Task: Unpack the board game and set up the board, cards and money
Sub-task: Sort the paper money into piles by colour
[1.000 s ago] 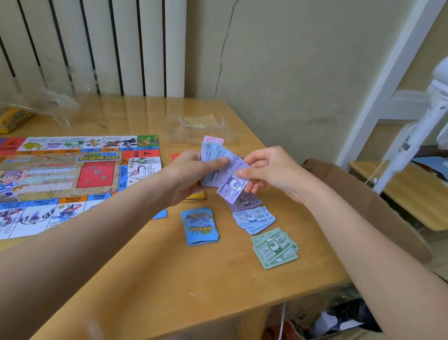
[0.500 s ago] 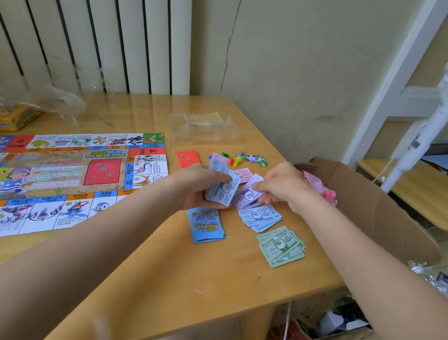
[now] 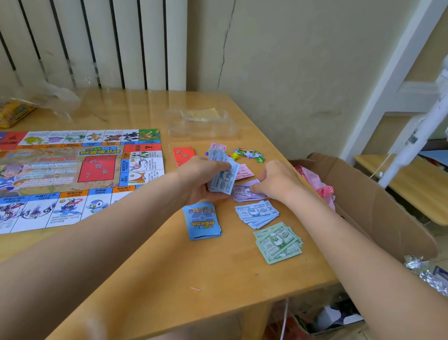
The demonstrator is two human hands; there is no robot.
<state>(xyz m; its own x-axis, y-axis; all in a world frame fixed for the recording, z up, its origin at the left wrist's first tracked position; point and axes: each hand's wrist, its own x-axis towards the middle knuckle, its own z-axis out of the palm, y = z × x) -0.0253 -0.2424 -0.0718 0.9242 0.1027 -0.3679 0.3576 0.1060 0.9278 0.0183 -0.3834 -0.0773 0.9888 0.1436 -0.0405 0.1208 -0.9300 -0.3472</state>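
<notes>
Board [image 3: 44, 173] lies flat across the table [image 3: 145, 274]. Left hand [image 3: 201, 178] clutches a fan of blue notes [image 3: 222, 175] above the blue cards [image 3: 202, 221]; right hand [image 3: 278, 182] pinches a purple note on the purple pile [image 3: 245, 194], beside the green notes [image 3: 277, 242].

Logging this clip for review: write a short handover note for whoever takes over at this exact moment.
Left hand: holds a stack of unsorted notes.
Right hand: fingers on the purple pile, laying a note down.
Done: board unfolded on the table; blue cards stacked; blue pile and green pile laid out in a row.
Left: sort the held notes; tidy the red cards and pieces behind.
</notes>
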